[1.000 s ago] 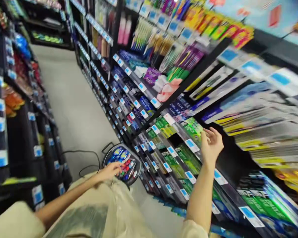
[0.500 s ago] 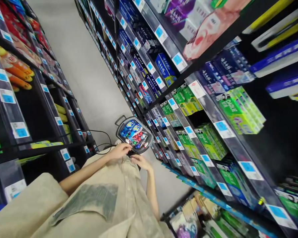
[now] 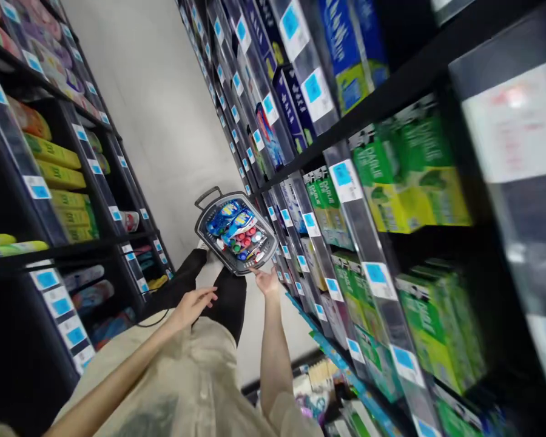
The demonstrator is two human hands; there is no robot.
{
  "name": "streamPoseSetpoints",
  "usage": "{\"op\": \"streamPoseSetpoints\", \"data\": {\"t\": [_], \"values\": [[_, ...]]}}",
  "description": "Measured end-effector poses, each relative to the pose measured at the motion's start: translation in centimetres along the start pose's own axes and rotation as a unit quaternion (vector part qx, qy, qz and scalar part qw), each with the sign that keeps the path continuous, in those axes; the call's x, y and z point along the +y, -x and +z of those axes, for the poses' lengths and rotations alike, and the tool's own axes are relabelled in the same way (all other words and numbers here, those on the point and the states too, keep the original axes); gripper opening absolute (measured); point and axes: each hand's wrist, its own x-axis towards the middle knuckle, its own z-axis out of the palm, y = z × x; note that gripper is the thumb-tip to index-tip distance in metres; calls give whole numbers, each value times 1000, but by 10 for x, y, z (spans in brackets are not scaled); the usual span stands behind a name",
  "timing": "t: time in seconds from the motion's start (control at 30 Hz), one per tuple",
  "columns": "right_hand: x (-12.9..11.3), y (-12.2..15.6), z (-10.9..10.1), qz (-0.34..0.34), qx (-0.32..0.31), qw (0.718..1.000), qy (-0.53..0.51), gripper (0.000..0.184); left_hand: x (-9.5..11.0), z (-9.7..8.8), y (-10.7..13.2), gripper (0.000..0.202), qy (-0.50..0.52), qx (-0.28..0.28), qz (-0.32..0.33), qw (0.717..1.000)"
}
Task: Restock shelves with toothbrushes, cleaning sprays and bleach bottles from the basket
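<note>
A grey shopping basket (image 3: 201, 226) sits on the pale floor in a shop aisle, holding blue packets (image 3: 230, 217) and small red items (image 3: 244, 237). My right hand (image 3: 267, 282) is stretched out to the basket's near rim and touches it; its fingers are partly hidden, so its grip is unclear. My left hand (image 3: 192, 304) hovers with fingers apart and nothing in it, above my dark trouser leg (image 3: 230, 297). My beige shirt (image 3: 186, 376) fills the lower left.
Black shelves with blue price tags line both sides. Green and yellow boxes (image 3: 409, 176) fill the right shelves close to my arm, and yellow packs (image 3: 57, 176) lie on the left ones. The pale floor (image 3: 164, 109) runs ahead between them. More goods (image 3: 318, 388) lie low by my right elbow.
The view has tipped down and closer to the right shelves. My right hand has dropped from the shelf to the basket's rim, and my left hand has drawn back from the basket.
</note>
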Motion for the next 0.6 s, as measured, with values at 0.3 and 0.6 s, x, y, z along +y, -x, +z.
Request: {"op": "streamPoseSetpoints", "data": {"t": [0.3,0.6], "values": [[40,-229,-17,31,131,950,281,43,-116,67,18,72,255,-52,-176,949],[91,-368,-45,62,153,899,405,59,-153,53,10,65,273,-47,-268,923]]}}
